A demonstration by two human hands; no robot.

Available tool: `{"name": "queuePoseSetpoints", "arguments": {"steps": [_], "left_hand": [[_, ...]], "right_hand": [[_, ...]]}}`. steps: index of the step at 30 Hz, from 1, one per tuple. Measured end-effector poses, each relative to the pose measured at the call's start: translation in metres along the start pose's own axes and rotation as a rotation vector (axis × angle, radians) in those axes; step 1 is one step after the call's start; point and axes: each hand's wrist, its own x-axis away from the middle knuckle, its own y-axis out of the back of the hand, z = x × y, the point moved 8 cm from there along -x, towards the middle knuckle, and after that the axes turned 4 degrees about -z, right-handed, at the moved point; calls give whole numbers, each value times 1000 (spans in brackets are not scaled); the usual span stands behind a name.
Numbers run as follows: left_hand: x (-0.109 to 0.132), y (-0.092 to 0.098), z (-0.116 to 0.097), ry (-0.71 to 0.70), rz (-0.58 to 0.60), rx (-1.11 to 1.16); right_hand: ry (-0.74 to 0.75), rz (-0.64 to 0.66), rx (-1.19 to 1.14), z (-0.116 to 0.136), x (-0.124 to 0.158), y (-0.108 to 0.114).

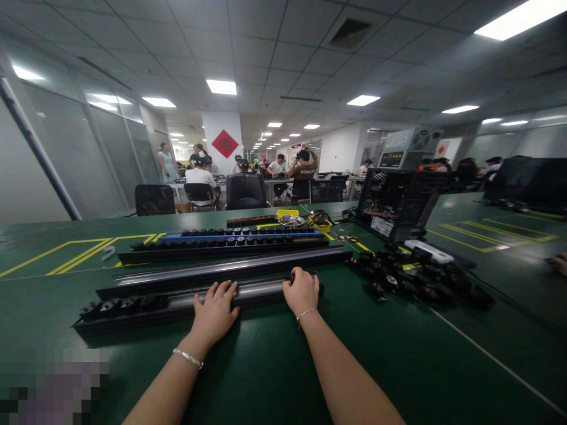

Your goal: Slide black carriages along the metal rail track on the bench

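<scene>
The nearest long black rail [261, 289], with a shiny metal channel, lies across the green table in front of me. Several small black parts [130, 304] sit in a row at its left end. My left hand [216, 313] rests on the middle of this rail, fingers spread. At the right end, my right hand [302, 290] is closed, fingers curled down over the channel. A dark bit shows beside its thumb, but the fingers hide what they grip. Just behind lies a second rail [230, 267] with a bare channel.
Farther back, another rail [146, 255] and a blue strip [283, 236] carry rows of black parts. A pile of black parts [411, 277] lies to the right, before an open computer case [394, 203]. Another person's hand [561, 262] shows at the right edge.
</scene>
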Motion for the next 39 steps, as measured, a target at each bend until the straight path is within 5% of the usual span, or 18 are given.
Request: {"name": "queuePoseSetpoints", "arguments": {"steps": [26, 39], "left_hand": [[1, -1, 0, 2, -4, 10], [1, 0, 0, 8, 6, 15]], "right_hand": [[-56, 5, 11, -9, -2, 3], [41, 66, 65, -9, -5, 9]]}}
